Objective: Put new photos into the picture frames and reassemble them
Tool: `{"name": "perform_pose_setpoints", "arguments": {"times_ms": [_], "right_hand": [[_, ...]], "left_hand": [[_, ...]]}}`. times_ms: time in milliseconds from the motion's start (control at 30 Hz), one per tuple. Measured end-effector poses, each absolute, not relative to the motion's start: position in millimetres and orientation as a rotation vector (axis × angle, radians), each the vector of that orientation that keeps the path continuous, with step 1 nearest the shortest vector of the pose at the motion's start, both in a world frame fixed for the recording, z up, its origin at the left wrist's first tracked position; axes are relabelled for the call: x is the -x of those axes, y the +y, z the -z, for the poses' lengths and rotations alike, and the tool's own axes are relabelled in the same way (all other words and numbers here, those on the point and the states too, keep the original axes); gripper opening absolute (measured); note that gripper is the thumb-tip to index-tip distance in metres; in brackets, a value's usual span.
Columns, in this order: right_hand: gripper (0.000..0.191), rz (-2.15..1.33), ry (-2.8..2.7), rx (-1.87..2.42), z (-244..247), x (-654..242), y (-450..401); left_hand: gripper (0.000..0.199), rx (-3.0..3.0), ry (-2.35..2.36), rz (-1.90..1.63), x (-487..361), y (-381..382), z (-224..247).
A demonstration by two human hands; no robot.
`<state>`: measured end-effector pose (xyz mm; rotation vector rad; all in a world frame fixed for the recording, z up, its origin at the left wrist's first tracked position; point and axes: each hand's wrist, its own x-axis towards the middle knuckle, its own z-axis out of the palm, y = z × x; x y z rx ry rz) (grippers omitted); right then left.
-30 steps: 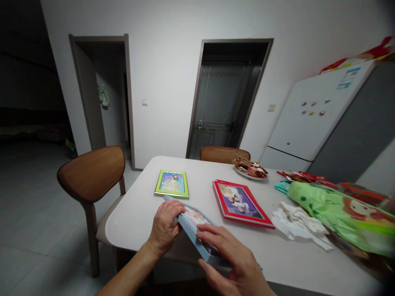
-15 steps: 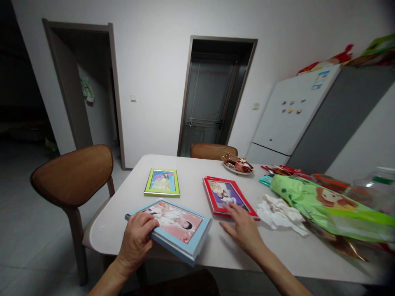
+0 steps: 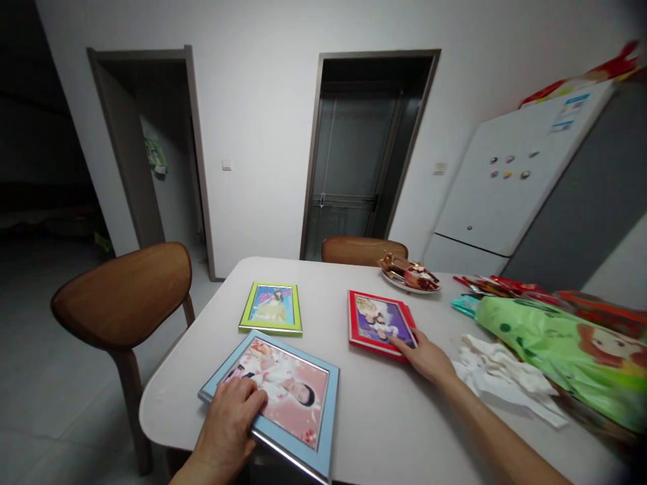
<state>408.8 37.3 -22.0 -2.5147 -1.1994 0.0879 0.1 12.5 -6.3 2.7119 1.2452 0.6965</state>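
The left hand (image 3: 231, 412), gripping the blue frame (image 3: 288, 387), now holds it flatter at the near edge of the table (image 3: 326, 306), while the red frame (image 3: 380, 318) sits straighter, its near-right corner pinched by the right hand (image 3: 425, 355), occupying both.

Table (image 3: 323, 303): you're seeing its pale top stretching away, corners rounding off.
Blue frame (image 3: 283, 387): slanting at your near edge, picture facing up; whether it's lying fully flat, you're not seeing.
Lime frame (image 3: 271, 306): lying just beyond the blue one.
Red frame (image 3: 381, 320): sitting rightward, a second red edge peeking out alongside.
Plate (image 3: 415, 290): carrying food near your far edge.
White tissue (image 3: 505, 380): lying crumpled, right.
Green bag (image 3: 540, 343): sprawling farther right, teal packet (image 3: 465, 305) resting by its end.
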Motion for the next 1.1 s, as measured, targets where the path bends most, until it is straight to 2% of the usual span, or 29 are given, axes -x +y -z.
{"name": "perform_pose_setpoints", "arguments": {"times_ms": [233,433,567,667,833,1000,1100], "right_hand": [[0.064,0.053,-1.238,2.412,31,-369,86],[0.054,0.018,-1.419,2.245,31,-337,126],[0.045,-0.030,-1.541,2.129,27,-329,143],[0.040,-0.035,-1.600,2.050,24,-315,148],[0.044,0.097,-1.457,1.967,19,-267,143],[0.030,-0.281,-1.523,1.907,10,-216,149],[0.033,-0.350,-1.492,1.885,7,-197,157]], "left_hand": [[0.055,-2.633,1.170,-0.596,-1,12,-3],[0.047,-2.461,1.032,-0.501,6,18,-18],[0.042,-2.142,1.343,-0.685,5,81,-10],[0.052,-1.908,1.823,-0.763,-1,147,2],[0.059,-1.764,1.971,-0.720,-14,209,13],[0.047,-1.675,1.984,-0.711,-23,221,13],[0.032,-1.595,1.942,-0.701,-23,220,7]]}}
